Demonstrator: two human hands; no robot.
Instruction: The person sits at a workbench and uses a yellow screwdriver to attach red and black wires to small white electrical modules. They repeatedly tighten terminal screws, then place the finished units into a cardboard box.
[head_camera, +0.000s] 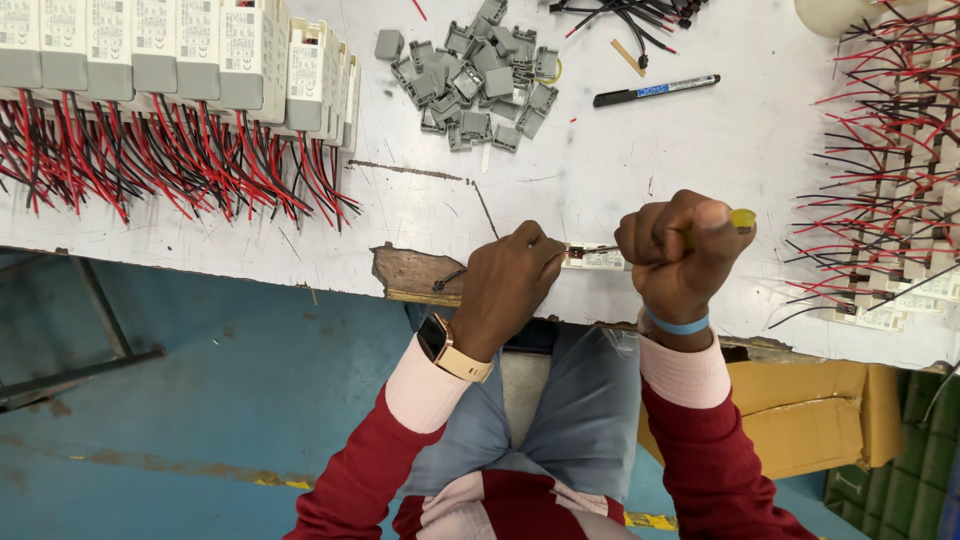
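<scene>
Currently I am fisting a yellow-handled screwdriver (735, 220) in my right hand (680, 255), left fingers (535, 250) pinching the small white driver module (600, 259); next needs steady tip alignment.

A white, scratched table (620, 160) fills the upper view, its front edge chipped to bare wood (410, 275). Below lies a blue floor (230, 400) with worn yellow marks, and a cardboard box (800, 410) stands under the table at right.

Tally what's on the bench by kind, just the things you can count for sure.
Black marker pen: 1
Heap of grey plastic clips: 1
Yellow-handled screwdriver in the right hand: 1
Small white module at the left hand: 1
Total: 4
</scene>
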